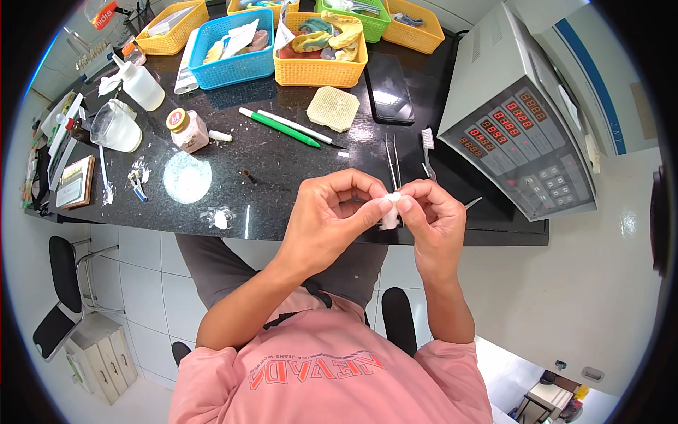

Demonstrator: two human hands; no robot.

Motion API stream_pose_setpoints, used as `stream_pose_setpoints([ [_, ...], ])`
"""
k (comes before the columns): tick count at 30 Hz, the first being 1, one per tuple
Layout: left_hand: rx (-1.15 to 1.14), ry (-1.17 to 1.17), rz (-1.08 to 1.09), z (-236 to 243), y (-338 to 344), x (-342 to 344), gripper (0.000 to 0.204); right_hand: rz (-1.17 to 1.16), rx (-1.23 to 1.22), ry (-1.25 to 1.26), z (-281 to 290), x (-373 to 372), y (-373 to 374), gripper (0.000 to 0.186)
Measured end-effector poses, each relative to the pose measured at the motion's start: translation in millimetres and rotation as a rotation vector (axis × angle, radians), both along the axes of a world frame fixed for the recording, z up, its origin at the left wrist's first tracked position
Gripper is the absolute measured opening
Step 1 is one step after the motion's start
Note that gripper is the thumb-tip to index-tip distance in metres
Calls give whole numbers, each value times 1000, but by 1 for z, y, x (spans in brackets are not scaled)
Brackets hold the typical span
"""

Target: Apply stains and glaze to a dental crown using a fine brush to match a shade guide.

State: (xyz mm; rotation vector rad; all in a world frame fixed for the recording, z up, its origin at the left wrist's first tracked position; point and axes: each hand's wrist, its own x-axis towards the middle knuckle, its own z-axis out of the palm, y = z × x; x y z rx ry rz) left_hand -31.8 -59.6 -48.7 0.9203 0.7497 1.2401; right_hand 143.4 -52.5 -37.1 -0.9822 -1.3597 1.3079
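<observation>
Near the front edge of the dark counter, my left hand (337, 210) and my right hand (432, 215) meet fingertip to fingertip. Between them they pinch a small white tuft (389, 221) that looks soft, like cotton; part of it hangs below the thumbs. Both hands are closed on it, and the fingers hide some of its shape. Just beyond the fingertips lies a pair of metal tweezers (393, 164). A toothbrush (428, 152) with pale bristles rests to the right of the tweezers.
A grey machine (519, 127) with red digits stands at right. Farther back lie a black phone (390, 95), a honeycomb block (333, 108) and a green pen (282, 128). Blue (212, 79) and yellow baskets (318, 74) line the back. A jar (187, 134), bottle (143, 86) and cup (116, 128) stand left.
</observation>
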Motion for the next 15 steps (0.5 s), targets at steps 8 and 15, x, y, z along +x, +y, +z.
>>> stream_pose_setpoints([
  [8, -18, 39, 131, -5, 4, 3, 12, -52, 45, -54, -2, -8, 2, 15],
  [15, -4, 91, 137, -2, 5, 4, 15, -91, 177, -297, -5, -5, 6, 9],
])
